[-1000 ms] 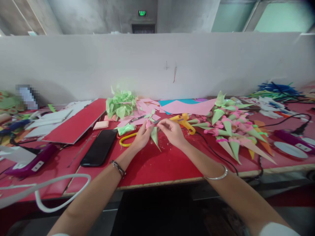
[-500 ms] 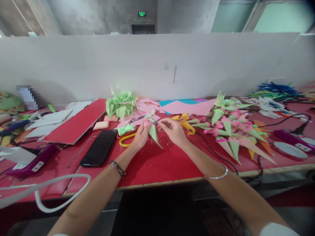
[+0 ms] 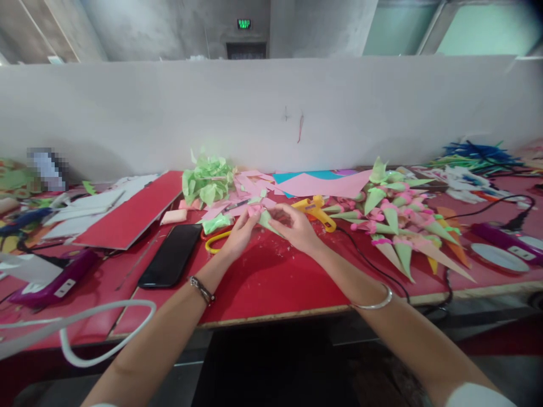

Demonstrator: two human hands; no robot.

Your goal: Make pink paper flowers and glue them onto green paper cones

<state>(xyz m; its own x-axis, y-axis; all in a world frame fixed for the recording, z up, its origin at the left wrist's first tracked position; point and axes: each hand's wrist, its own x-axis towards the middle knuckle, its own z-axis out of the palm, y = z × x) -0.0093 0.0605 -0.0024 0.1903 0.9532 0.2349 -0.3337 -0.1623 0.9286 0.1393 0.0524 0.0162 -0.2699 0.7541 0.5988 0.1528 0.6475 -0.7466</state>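
Observation:
Between my two hands is a small green paper cone (image 3: 266, 221) with pink paper at its wide end. My left hand (image 3: 241, 233) pinches the pink end. My right hand (image 3: 296, 227) has its fingers closed on the green side, and the cone's tip points down toward that palm. Just right of my right hand lies a yellow glue gun (image 3: 316, 211), its black cord running over the table. Beside my left hand rest yellow-handled scissors (image 3: 215, 243), partly hidden by the hand, and a green crumpled piece (image 3: 216, 224).
A black phone (image 3: 170, 255) lies left on the red table (image 3: 271, 291). Many pink-and-green paper cones (image 3: 396, 223) are heaped at right. Green tissue paper (image 3: 208, 180), pink sheets (image 3: 324, 184) and a red board (image 3: 134, 210) sit toward the wall. Purple power strips (image 3: 63, 275) stand at the sides.
My right hand has moved left onto the cone, and the thin grey strip at its fingertips no longer shows. The cone has turned, its tip swinging up toward my right hand.

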